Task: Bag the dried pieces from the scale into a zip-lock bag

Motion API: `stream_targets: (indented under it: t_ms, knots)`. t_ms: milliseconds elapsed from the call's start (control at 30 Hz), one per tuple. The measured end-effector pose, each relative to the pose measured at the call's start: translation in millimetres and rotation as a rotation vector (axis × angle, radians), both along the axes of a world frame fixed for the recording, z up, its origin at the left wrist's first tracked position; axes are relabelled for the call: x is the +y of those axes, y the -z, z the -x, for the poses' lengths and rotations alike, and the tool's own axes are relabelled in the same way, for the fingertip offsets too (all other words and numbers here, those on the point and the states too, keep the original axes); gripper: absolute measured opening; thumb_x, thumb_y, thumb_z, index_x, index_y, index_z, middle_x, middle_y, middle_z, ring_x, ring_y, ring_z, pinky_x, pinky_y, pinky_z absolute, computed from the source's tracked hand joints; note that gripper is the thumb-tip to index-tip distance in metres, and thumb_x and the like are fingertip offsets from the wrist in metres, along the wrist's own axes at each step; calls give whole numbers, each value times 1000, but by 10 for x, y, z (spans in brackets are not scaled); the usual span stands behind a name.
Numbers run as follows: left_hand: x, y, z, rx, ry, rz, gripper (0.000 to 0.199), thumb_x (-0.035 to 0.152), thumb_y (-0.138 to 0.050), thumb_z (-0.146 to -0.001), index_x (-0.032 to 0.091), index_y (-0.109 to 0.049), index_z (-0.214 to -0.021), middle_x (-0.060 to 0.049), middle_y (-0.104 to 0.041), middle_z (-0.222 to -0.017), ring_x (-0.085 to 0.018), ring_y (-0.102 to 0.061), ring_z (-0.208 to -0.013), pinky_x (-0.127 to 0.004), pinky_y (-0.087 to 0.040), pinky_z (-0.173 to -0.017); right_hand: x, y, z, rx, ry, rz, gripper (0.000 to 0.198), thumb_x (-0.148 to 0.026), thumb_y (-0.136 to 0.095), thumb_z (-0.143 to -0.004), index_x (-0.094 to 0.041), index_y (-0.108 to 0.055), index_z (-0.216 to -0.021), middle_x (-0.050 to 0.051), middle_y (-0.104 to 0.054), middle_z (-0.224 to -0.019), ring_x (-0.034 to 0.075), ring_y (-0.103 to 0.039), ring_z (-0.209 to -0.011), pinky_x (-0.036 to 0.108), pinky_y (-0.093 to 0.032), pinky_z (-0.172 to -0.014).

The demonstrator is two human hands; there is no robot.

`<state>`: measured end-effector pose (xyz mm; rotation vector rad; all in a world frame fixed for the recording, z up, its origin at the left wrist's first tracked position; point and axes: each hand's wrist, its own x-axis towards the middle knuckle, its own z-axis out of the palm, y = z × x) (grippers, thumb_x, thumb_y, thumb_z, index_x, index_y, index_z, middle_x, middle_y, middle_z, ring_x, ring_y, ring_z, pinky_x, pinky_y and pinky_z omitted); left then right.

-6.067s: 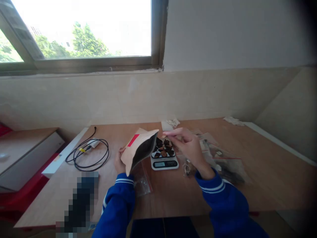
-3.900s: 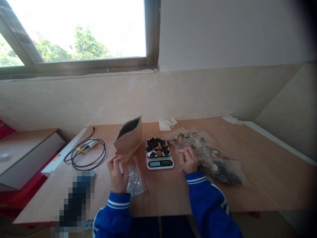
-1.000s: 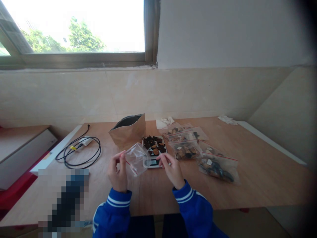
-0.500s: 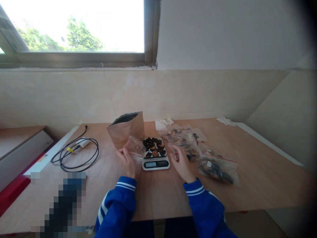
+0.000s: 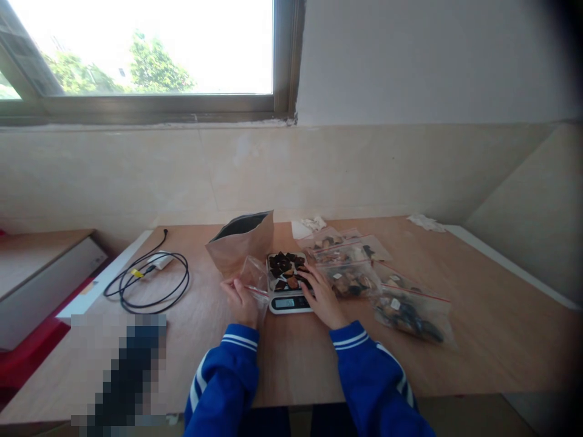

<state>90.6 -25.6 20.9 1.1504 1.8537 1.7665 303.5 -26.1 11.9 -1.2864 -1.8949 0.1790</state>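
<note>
Head view, left hand (image 5: 242, 302) pinching baggie (image 5: 255, 277), right hand (image 5: 323, 297) spread over pieces (image 5: 280, 264)

The left arm (image 5: 223, 381) and right arm (image 5: 376, 377) reach forward, both angling inward. On the left hand (image 5: 245, 306), fingers (image 5: 231, 289) and thumb pinch together, though exactly which fingertips meet is hard to see. The right hand (image 5: 325, 300) slants forward and leftward, back upward, with its fingers (image 5: 313, 279) loosely spread.

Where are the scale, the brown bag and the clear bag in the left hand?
Scale (image 5: 285, 303): head view, on the display at its front.
Brown bag (image 5: 243, 247): head view, middle of its front face.
Clear bag (image 5: 255, 275): head view, middle of its see-through plastic.
</note>
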Motion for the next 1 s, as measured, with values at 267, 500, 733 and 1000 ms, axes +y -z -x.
stream_targets:
  t_ms: [267, 500, 733, 1000]
  knots:
    - [24, 15, -8, -34, -48, -50, 36, 50, -34, -93, 19, -50, -95, -8, -65, -77, -23, -63, -69, -34, -45, -66, 68, 93, -14, 137, -4, -58, 22, -28, -48, -92, -21, -64, -105, 12, -58, -119, 25, -54, -115, 45, -43, -101]
    - [43, 58, 9, 2, -40, -30, 32, 47, -35, -93, 18, -50, -94, -9, -66, -79, -22, -64, -71, -32, -46, -64, 234, 93, -65, 159, 39, -94, 25, -30, -54, -87, -20, -58, -109, 10, -62, -103, 25, -57, -100, 44, -47, -90]
    - [45, 61, 2, 14, -24, -16, 28, 45, -35, -93, 20, -48, -93, -7, -66, -78, -22, -64, -69, -32, -46, -62, 318, 78, -113, 56, 17, -13, 32, -30, -51, -89, -22, -58, -119, 10, -60, -104, 26, -56, -101, 45, -46, -91]
    - [60, 61, -9, 18, -16, -70, 25, 43, -35, -94, 21, -47, -91, -6, -63, -74, -21, -62, -68, -32, -45, -64, 233, 37, -55, 83, 60, -13, 30, -30, -48, -92, -19, -61, -117, 11, -59, -103, 27, -55, -104, 46, -46, -93]
